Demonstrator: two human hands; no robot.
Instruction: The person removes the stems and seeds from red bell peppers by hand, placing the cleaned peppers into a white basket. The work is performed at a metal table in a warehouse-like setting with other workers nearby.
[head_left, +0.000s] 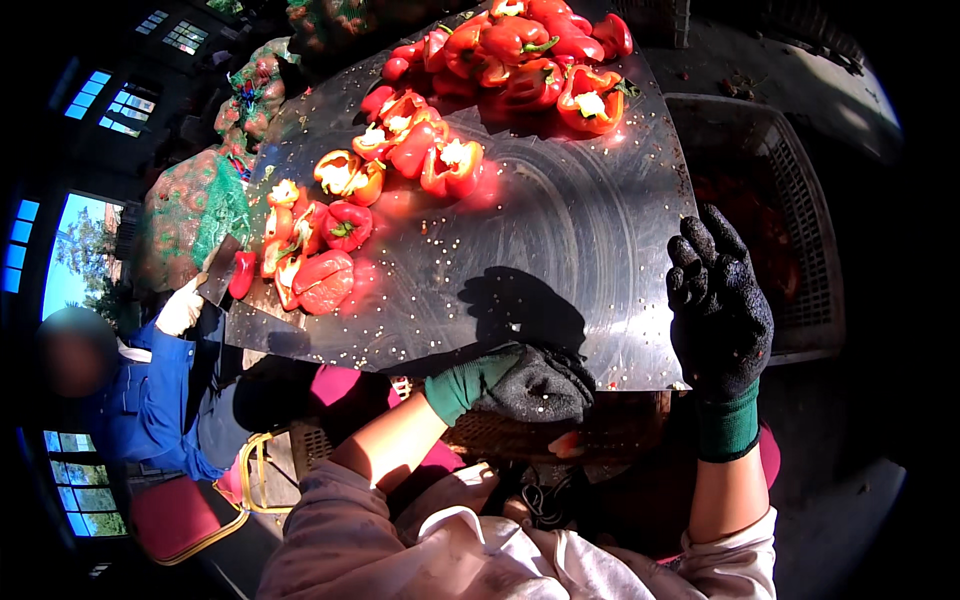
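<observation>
My left hand [515, 385], in a green-cuffed glove with a dark grey coating, is curled at the near edge of the steel table [560, 220]; what its fingers hold, if anything, is hidden. My right hand [718, 310], in a similar glove, is raised at the table's right edge, fingers loosely bent and apart, holding nothing. Beyond my hands lie red bell peppers, many cut open: a pile at the back [520, 80], a middle group [450, 165] and a left group [320, 280]. Pale seeds are scattered over the steel.
A co-worker in blue [150, 390] holds a wide blade [218, 270] at the table's left. Green mesh sacks [180, 220] stand behind. A plastic crate [815, 220] with dim red contents is right of the table. A red chair [180, 515] is at lower left.
</observation>
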